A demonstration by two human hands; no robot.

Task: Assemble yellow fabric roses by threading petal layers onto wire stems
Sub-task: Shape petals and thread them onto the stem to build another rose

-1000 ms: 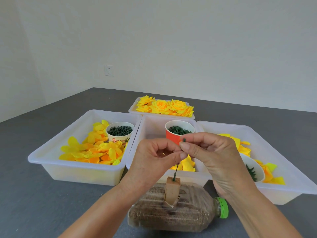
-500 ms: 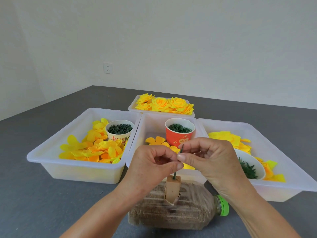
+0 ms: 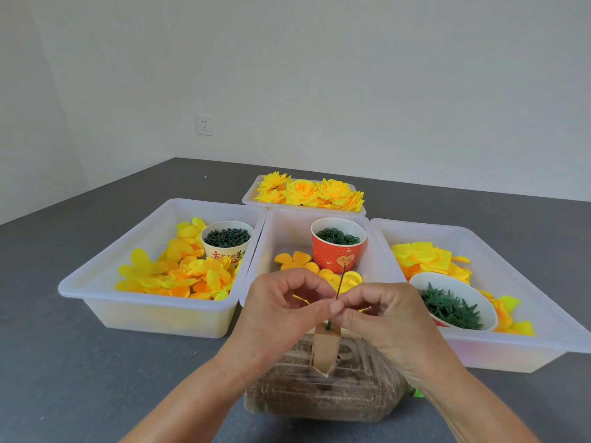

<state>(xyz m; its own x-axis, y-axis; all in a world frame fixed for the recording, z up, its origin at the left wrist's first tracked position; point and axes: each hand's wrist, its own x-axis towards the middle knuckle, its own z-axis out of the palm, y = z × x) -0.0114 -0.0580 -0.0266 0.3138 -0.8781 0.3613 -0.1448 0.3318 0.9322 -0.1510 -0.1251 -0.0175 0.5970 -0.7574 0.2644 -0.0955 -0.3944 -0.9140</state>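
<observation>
The wire stem (image 3: 339, 282) stands nearly upright, its foot stuck in a small tan block (image 3: 325, 348) that rises from a clear plastic bottle (image 3: 323, 394) lying on its side on the grey bench (image 3: 64, 362). Both hands meet on the stem about midway up: the left hand (image 3: 281, 310) pinches it between thumb and forefinger from nine o'clock, and the right hand (image 3: 383, 318) closes a narrow fingertip grip on it from three o'clock. Whether a small part sits between the fingertips cannot be told. The stem looks thin and light, stiff enough to stand but likely to bend if pushed sideways, so it is best held low, near the block, while anything is slid straight down from the bare tip. The petal layers (image 3: 179, 273) in the left tray (image 3: 96, 282), at ten o'clock from the hands, look soft, limp and nearly weightless; they would crease or fray if squeezed, and are better taken by the centre, where the threading hole presumably lies, though none can be made out. More flat petals (image 3: 295, 260) lie in the middle tray (image 3: 271, 238) by a red cup of green rings (image 3: 338, 243) at twelve o'clock. At two o'clock a white bowl of green calyxes (image 3: 451, 303) sits among further cut pieces. Finished roses (image 3: 307, 191) fill the far tray.
</observation>
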